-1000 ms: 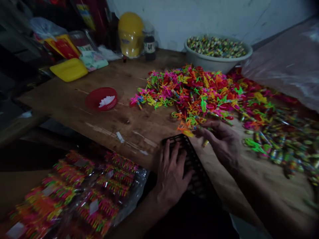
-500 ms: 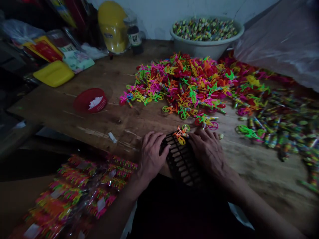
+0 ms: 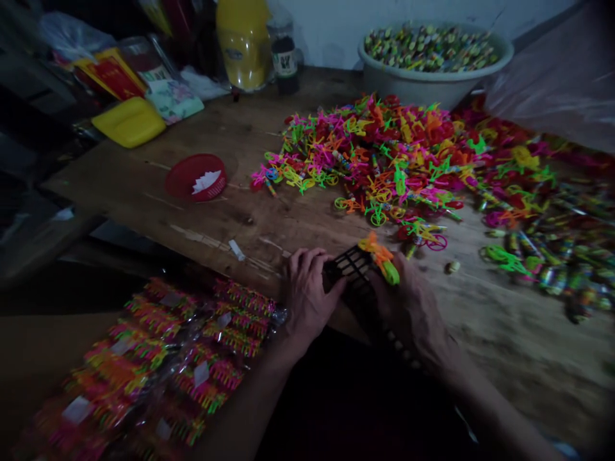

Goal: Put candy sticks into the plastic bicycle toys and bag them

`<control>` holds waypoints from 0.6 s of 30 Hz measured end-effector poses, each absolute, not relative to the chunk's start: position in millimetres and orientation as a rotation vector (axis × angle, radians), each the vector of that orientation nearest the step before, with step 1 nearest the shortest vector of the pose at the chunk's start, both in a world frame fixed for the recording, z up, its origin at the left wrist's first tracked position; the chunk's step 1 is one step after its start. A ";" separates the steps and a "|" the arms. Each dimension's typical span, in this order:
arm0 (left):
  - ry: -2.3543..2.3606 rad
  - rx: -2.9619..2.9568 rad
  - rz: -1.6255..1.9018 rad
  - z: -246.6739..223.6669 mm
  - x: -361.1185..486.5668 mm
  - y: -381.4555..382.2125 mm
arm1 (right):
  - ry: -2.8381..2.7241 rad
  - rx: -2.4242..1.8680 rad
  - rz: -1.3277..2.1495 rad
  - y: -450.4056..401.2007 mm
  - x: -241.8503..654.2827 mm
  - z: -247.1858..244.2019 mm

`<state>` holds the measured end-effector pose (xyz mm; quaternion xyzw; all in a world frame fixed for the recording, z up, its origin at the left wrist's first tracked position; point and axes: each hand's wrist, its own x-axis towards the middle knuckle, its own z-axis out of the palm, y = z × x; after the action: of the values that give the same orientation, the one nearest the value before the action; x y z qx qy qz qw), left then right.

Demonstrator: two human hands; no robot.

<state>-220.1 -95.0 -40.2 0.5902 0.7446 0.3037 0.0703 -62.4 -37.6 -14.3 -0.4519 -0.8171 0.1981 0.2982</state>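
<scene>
A black plastic grid rack [image 3: 353, 266] slants between my two hands at the table's front edge. My left hand [image 3: 312, 298] is closed around its left side, thumb lying over the slots. At the rack's top right corner sits a small toy bicycle [image 3: 379, 253] in orange, yellow and green, slightly blurred. My right hand [image 3: 416, 310] is closed at the bicycle's lower end, with the fingertips partly hidden behind the toy and the rack. The rack's lower part is dark and mostly covered by my right hand.
Beyond my hands lies a heap of bright toy bicycles [image 3: 384, 153], with patterned tubes [image 3: 552, 275] to the right. A tub [image 3: 432, 80] full of small pieces stands behind. Left are a red basket [image 3: 180, 182] with paper slips and bagged toys [image 3: 144, 358] below the table.
My view has shifted, so the table things appear further right. The rack has tilted. The bicycle has turned from broadside to nearly edge-on beside my right fingers.
</scene>
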 end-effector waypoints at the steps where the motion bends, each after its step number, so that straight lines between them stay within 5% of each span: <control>1: 2.236 1.768 0.918 -40.5 -220.0 -95.1 | -2.197 -1.175 0.527 -38.6 -66.7 -13.4; 12: 2.229 1.703 0.884 -40.2 -221.5 -98.2 | -2.072 -1.014 0.970 -23.6 -97.2 -37.0; 18: 2.202 1.702 0.909 -40.0 -221.9 -98.8 | -2.150 -1.051 0.700 -28.7 -102.1 -40.3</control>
<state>-221.9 -98.8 -40.0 0.5779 0.7478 0.3088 0.1069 -102.1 -28.7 -40.3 -0.3995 -0.8174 0.2661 0.3187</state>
